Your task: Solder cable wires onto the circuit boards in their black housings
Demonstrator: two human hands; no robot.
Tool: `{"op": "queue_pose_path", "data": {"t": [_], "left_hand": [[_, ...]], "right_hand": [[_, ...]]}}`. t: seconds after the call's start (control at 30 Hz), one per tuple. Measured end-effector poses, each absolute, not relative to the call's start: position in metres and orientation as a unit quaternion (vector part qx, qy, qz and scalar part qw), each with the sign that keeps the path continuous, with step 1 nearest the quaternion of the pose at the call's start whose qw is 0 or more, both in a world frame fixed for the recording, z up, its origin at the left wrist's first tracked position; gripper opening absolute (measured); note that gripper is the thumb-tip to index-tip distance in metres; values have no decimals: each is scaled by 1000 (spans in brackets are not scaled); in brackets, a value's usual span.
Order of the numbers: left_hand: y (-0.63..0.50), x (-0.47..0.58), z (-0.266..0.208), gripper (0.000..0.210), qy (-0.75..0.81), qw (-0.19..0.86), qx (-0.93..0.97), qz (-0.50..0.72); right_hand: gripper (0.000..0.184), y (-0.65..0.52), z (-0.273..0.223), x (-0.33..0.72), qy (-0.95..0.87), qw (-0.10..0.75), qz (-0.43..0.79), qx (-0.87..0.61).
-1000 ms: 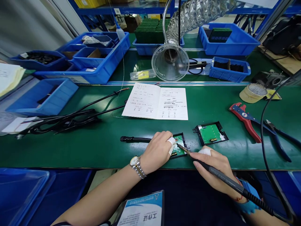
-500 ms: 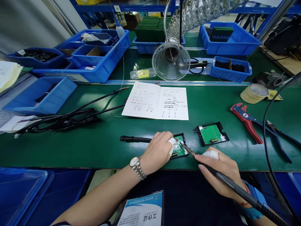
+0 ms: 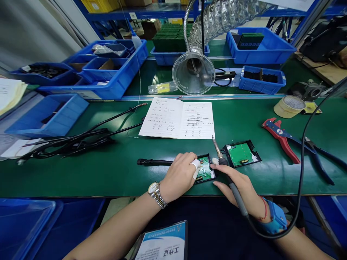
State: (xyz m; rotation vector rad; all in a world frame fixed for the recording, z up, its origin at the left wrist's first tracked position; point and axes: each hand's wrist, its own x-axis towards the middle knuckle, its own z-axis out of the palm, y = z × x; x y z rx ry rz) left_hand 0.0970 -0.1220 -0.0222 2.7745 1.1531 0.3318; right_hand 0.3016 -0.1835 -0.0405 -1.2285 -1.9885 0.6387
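My left hand (image 3: 181, 175) is closed over the end of a black cable (image 3: 155, 162) where it meets a green circuit board (image 3: 207, 169) in a black case. The fingertips, one in a white finger cot (image 3: 196, 166), rest at the board's left side; what they pinch is partly hidden. In my right hand (image 3: 241, 184) is a soldering iron (image 3: 217, 147), its tip pointing up and away, near the notebook's lower right corner and clear of the board. A second circuit board (image 3: 241, 154) in a black case lies just beyond the right hand.
An open notebook (image 3: 177, 119) lies ahead. Red-handled wire strippers (image 3: 283, 139) and cutting pliers (image 3: 322, 153) are on the right, near a round tin (image 3: 289, 106). Coiled black cables (image 3: 89, 139) lie left. Behind stand a fume extraction funnel (image 3: 193, 74) and blue bins (image 3: 260, 54). The iron's cord (image 3: 300, 173) loops at right.
The soldering iron's tip has lifted off the board and swung up and away. My right hand has moved left, towards the board, and turned. My left hand stays at the board.
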Motion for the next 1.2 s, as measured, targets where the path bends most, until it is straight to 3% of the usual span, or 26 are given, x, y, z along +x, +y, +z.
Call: {"op": "queue_pose_path", "data": {"t": [0.37, 0.5, 0.6, 0.8, 1.03, 1.2], "left_hand": [[-122, 99, -24, 16, 384, 67, 915, 106], [-117, 89, -10, 16, 370, 150, 910, 113], [-111, 77, 6, 30, 370, 180, 906, 104], [-107, 70, 18, 26, 403, 140, 904, 0], [-115, 76, 17, 15, 412, 113, 904, 13], [-128, 79, 6, 16, 400, 8, 916, 36]], "right_hand": [[44, -182, -48, 299, -759, 354, 257, -483], [45, -182, -50, 298, -748, 376, 261, -480], [43, -182, -51, 297, -747, 381, 261, -478], [42, -182, -52, 297, -746, 384, 253, -482], [43, -181, -50, 296, -746, 388, 250, -480], [44, -181, -51, 297, -747, 394, 245, -477]]}}
